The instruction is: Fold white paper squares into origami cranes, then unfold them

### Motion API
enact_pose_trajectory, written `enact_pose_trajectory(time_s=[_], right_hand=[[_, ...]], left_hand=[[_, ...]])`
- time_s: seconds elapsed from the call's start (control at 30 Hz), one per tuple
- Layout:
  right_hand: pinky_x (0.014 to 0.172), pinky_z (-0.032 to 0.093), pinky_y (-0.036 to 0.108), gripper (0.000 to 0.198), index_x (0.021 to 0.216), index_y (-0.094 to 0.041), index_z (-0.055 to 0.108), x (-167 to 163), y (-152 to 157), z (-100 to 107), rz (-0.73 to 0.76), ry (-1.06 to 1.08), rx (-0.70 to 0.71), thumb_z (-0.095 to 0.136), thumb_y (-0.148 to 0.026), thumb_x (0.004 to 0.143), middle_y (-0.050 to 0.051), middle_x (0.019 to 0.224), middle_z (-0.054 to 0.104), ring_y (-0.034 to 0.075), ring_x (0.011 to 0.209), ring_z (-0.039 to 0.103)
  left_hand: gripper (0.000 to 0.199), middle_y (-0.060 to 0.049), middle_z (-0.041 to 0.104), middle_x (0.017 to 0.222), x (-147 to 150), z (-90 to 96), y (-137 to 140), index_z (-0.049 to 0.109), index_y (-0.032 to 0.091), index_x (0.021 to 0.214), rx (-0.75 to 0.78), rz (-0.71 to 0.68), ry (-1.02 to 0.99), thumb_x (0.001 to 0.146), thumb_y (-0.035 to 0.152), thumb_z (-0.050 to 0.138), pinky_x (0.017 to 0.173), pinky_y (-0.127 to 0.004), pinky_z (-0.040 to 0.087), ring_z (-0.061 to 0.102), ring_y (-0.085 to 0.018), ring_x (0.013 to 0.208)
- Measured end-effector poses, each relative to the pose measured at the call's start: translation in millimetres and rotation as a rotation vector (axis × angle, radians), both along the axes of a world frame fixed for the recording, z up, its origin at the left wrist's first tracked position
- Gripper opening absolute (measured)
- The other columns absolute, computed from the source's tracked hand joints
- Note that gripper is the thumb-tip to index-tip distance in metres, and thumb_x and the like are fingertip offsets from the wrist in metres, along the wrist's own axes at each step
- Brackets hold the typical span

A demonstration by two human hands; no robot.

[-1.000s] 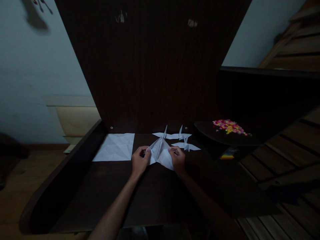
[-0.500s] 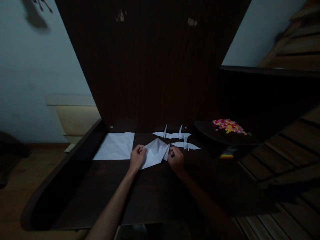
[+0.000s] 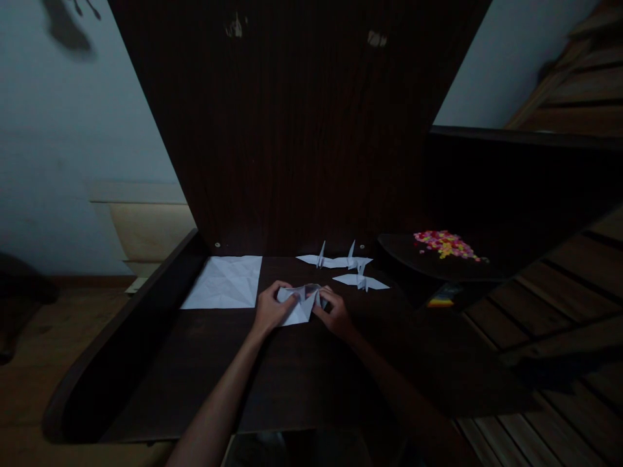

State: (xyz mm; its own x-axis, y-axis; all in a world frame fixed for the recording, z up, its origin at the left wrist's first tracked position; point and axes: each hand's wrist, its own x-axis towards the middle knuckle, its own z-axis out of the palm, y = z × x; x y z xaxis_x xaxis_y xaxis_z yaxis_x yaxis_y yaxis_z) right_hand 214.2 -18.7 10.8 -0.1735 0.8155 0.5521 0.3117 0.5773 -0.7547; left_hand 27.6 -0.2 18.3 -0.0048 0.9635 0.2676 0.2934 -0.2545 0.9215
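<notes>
A partly folded sheet of white paper (image 3: 298,314) is held between my two hands, low over the dark wooden desk (image 3: 292,376). My left hand (image 3: 273,307) grips its left side, the thumb lying on the inner face. On the right side, my right hand (image 3: 335,314) pinches the paper, with the fingers behind it partly hidden. Just beyond my hands, three folded paper cranes (image 3: 360,281) rest on the desk, two in a back row and one in front. Left of my left hand lies a flat, creased white sheet (image 3: 226,282).
A curved dark shelf (image 3: 399,254) at the right bears a heap of small pink, red and yellow pieces (image 3: 448,244). A rainbow-striped item (image 3: 440,296) sits beneath it. The desk has a raised left side panel (image 3: 121,337) and a tall back panel (image 3: 302,130).
My hands have drawn closer together, and the paper between them has gathered into a more compact, upright shape. My left thumb has moved onto its inner face. The cranes and flat sheet stay put.
</notes>
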Motion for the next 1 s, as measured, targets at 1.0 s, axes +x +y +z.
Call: enact_pose_trajectory(time_s=[1.0], right_hand=[[0.084, 0.044, 0.043, 0.024, 0.094, -0.028, 0.066, 70.6, -23.1, -19.9, 0.123, -0.701, 0.412, 0.043, -0.021, 0.094, 0.002, 0.099, 0.072, 0.016, 0.084, 0.062]], left_hand=[[0.037, -0.01, 0.073, 0.075, -29.7, 10.1, 8.5, 0.071, 0.013, 0.081, -0.58, -0.104, -0.528, 0.055, 0.035, 0.083, 0.06, -0.032, 0.055, 0.068, -0.022, 0.065]])
